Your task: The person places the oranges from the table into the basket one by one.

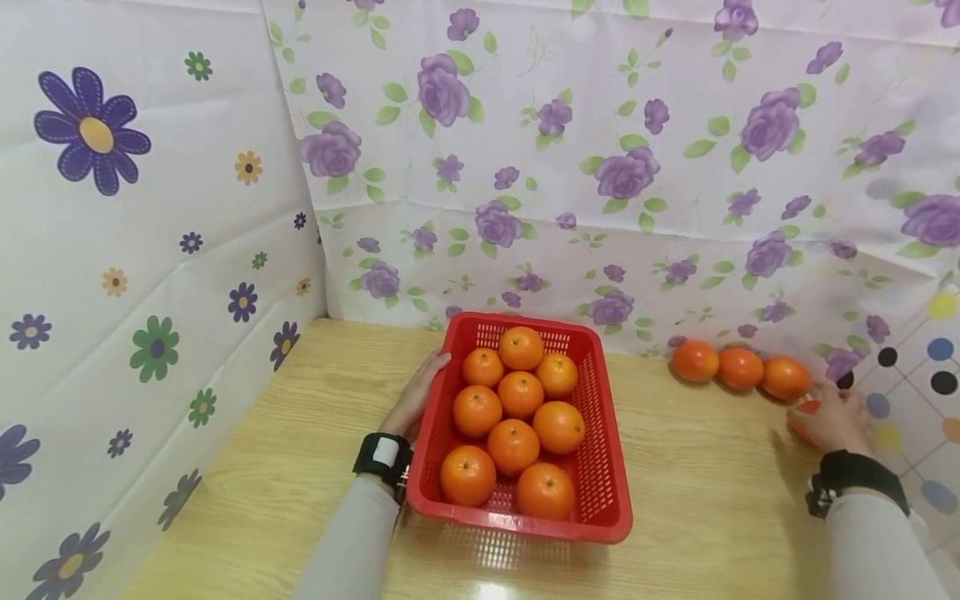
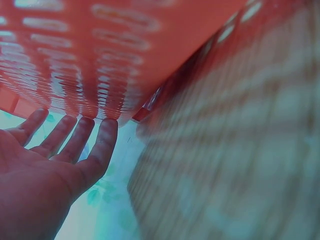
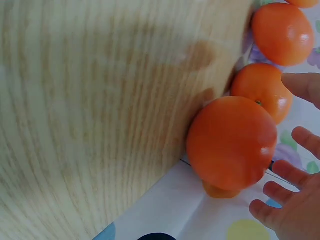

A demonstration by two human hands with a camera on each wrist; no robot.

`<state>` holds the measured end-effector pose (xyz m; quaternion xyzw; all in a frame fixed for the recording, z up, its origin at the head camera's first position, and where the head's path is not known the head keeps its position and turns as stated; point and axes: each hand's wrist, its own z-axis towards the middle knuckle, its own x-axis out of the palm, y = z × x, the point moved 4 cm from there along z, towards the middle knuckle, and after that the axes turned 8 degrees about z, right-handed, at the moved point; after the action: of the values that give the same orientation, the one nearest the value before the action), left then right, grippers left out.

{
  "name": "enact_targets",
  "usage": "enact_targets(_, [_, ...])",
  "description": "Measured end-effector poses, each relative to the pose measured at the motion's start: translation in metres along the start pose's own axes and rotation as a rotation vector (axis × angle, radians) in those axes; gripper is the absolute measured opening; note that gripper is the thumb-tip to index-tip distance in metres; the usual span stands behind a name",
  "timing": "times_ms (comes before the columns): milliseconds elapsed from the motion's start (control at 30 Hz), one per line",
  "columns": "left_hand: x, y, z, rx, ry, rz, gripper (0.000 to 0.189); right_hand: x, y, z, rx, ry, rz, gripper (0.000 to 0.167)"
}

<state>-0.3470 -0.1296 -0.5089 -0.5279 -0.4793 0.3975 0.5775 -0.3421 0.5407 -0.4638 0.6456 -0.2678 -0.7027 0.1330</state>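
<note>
A red perforated plastic basket with several oranges inside stands in the middle of the wooden table. My left hand is at the basket's left side; in the left wrist view its fingers are extended, tips against the slotted wall. Over at the right, my right hand is over an orange at the near end of a row, partly covering it. The right wrist view shows the spread fingers beside this orange, with nothing gripped.
Three more oranges line up along the back edge of the table, against the flowered cloth. A daisy-patterned cloth rises on the left, and a dotted one borders the right side.
</note>
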Motion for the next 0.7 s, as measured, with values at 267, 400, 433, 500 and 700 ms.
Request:
enact_targets(267, [0.002,-0.001,-0.002,-0.007,-0.004,-0.023,0.057,0.008,-0.006,0.001,0.024,0.065,-0.003,0.087])
enact_targets(400, [0.002,-0.002,-0.002,0.002,0.012,-0.015,0.056,0.010,-0.008,0.001,0.026,0.062,0.000,0.084])
enact_targets(433, [0.002,-0.002,-0.002,0.003,0.015,-0.013,0.056,0.010,-0.008,0.001,0.025,0.062,0.000,0.083])
enact_targets(500, [0.002,-0.001,-0.001,0.002,0.016,-0.007,0.056,0.010,-0.009,0.000,0.031,0.065,0.002,0.080])
enact_targets(700, [0.001,0.000,0.001,0.009,0.013,-0.011,0.058,0.011,-0.011,-0.002,0.066,0.084,0.019,0.075])
